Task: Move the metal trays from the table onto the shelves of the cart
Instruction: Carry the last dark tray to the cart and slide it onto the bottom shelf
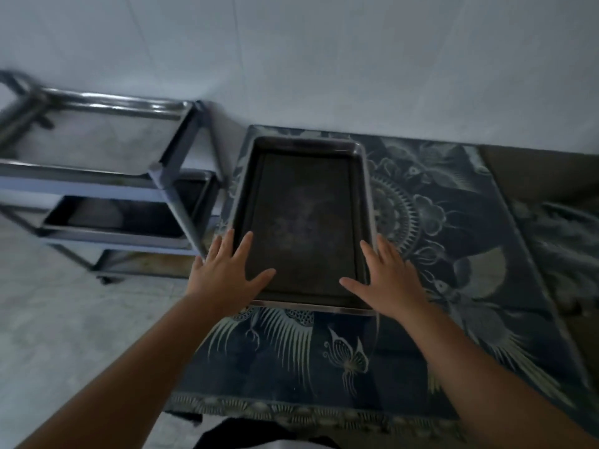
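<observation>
Two hands are spreading open, the left hand [227, 273] and right hand [387, 280] lying flat at the near corners of the tray [303, 222], gripping nothing. The tray is sitting between them on the cloth-covered table [453, 254], not yet lifted. Beyond the left hand, the cart [107, 176] is already holding a tray on its top shelf and, it seems, another below, so this one is looking like the last.

Tray [301, 222]: you have dark, dull metal here — brighter only along the rim.
Cloth [437, 254] on your bench: woven fabric, matt, printed dark blue with pale birds and butterflies.
Cart [168, 176]: your frame is painted grey metal; its top shelf [97, 140] is brushed steel — glossy rails.
Floor [64, 319]: pale, matt, mottled.
</observation>
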A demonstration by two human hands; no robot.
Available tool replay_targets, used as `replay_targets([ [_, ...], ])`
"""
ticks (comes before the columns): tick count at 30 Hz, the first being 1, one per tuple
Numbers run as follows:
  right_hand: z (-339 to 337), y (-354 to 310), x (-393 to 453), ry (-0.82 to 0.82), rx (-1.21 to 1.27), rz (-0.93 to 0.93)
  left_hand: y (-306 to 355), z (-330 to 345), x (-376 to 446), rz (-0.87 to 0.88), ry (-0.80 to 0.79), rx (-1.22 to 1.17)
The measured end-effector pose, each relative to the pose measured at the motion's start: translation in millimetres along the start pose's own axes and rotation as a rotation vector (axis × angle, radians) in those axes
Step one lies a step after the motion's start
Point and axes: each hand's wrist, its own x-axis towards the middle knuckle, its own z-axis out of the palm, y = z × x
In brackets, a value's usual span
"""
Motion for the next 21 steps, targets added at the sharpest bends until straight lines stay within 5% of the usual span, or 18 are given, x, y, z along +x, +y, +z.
replay_targets([
  [8,6,-6,34,-0.067,-0.001,-0.023,-14,6,9,-0.058,-0.014,-0.044],
  [21,29,-5,75,-0.144,0.282,0.228,-48,36,102,-0.082,-0.172,-0.313],
])
